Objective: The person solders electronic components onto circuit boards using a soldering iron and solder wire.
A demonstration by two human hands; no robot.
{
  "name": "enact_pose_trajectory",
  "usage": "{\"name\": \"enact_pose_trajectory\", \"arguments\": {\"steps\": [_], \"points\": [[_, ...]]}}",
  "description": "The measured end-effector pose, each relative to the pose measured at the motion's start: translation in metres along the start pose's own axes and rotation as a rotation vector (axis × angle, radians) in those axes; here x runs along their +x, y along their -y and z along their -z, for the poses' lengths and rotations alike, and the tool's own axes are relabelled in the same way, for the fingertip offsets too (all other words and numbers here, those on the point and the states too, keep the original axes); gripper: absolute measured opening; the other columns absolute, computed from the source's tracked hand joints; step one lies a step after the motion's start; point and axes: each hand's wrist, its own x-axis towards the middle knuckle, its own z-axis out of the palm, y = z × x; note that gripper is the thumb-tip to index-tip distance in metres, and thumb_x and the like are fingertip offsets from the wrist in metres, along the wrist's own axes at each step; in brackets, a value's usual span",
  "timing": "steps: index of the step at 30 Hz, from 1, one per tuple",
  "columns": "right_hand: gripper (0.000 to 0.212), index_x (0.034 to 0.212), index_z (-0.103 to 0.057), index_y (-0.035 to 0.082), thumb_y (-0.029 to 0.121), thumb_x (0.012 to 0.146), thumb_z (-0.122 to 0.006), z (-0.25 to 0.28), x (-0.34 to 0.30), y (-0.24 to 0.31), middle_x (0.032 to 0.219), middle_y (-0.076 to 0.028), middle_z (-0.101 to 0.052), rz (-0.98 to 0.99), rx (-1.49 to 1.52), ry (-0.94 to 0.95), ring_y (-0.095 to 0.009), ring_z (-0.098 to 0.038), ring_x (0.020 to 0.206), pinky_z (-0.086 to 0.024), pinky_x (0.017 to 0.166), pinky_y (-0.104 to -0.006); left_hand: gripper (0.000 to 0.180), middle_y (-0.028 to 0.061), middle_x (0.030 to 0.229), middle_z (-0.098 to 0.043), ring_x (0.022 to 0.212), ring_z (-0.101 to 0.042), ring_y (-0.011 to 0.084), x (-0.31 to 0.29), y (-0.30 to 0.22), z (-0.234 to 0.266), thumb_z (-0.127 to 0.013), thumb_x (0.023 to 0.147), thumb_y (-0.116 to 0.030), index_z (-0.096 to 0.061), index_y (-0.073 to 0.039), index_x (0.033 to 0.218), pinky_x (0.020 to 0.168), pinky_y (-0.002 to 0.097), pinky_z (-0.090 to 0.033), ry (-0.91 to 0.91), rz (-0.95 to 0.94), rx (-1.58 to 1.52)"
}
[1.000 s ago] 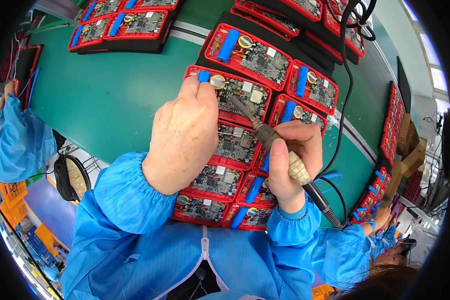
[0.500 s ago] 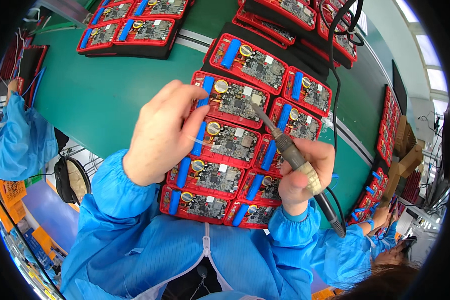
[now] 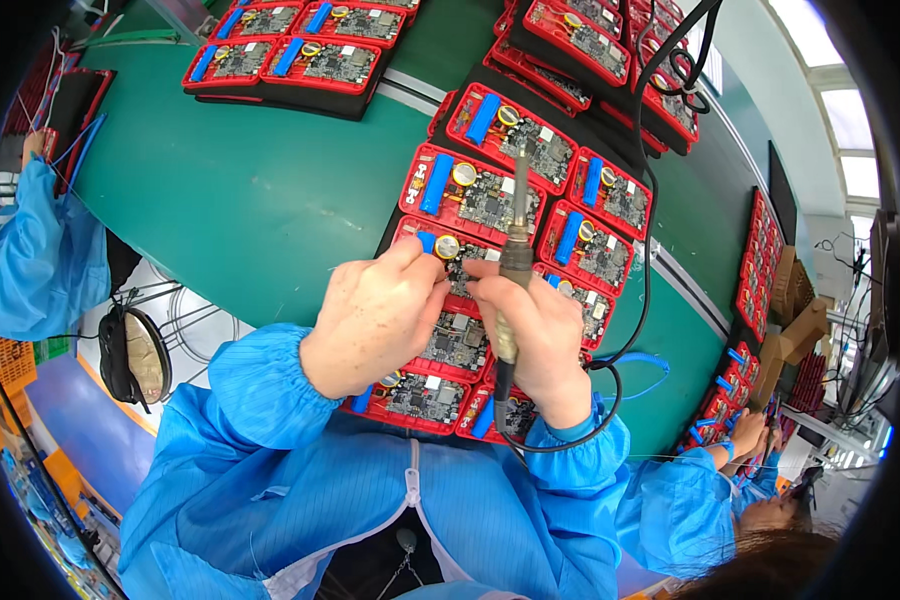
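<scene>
My right hand [image 3: 538, 335] grips a soldering iron [image 3: 516, 262], its metal tip pointing away from me over the far boards. The thumb and forefinger of that hand also reach down to a circuit board in a red case. My left hand [image 3: 380, 318] is closed beside them, fingertips pinched together at the same case; what they hold is hidden. Part of a blue cylindrical battery [image 3: 427, 242] and a round coin cell [image 3: 447, 246] show beyond my left fingers. The red case [image 3: 407, 228] is mostly covered by my hands.
Several similar red cases [image 3: 476, 195] with boards lie in two columns before me. More stand on black pads at the far left [image 3: 320, 62] and far right [image 3: 577, 45]. A black cord [image 3: 652, 215] hangs at the right. Co-workers in blue sleeves sit left [image 3: 42, 250] and right [image 3: 675, 510].
Both hands have come together over one case nearer to me. The soldering iron has swung from pointing at a board to upright, tip away. My left fingers have closed.
</scene>
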Motion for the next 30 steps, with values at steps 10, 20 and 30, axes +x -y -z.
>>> {"name": "enact_pose_trajectory", "arguments": {"steps": [10,20,30], "points": [[0.029,0.100,-0.060,0.014,0.007,0.072,-0.061,-0.008,0.008,0.001,0.091,-0.006,-0.063,0.043,-0.054,0.041,-0.023,-0.061,0.070,-0.050,0.051,-0.0333,0.012,0.0092,0.080,-0.057,0.060,-0.059,0.0287,-0.006,0.001,-0.010,-0.067,0.074,-0.002,-0.060,-0.003,0.084,0.049,0.0378,-0.047,-0.135,-0.006,-0.011],[0.027,0.095,-0.062,0.016,0.009,0.070,-0.063,-0.003,0.006,0.004,0.068,-0.002,-0.052,0.141,-0.134,-0.030,-0.018,-0.057,0.058,-0.045,0.045,-0.0309,0.011,0.0093,0.080,-0.059,0.060,-0.061,0.0276,-0.006,0.006,-0.003,-0.068,0.075,-0.003,-0.061,-0.004,0.084,0.051,0.0361,-0.048,-0.109,-0.058,-0.180],[0.025,0.091,-0.054,0.004,-0.006,0.077,-0.072,0.060,-0.032,-0.016,0.078,-0.018,-0.069,0.016,-0.182,-0.776,-0.020,-0.070,0.073,-0.056,0.063,-0.0312,0.005,0.0102,0.072,-0.058,0.056,-0.058,0.0235,-0.006,0.007,-0.004,-0.067,0.078,-0.004,-0.064,-0.002,0.081,0.050,0.0333,-0.045,-0.134,0.038,-0.211]]}}
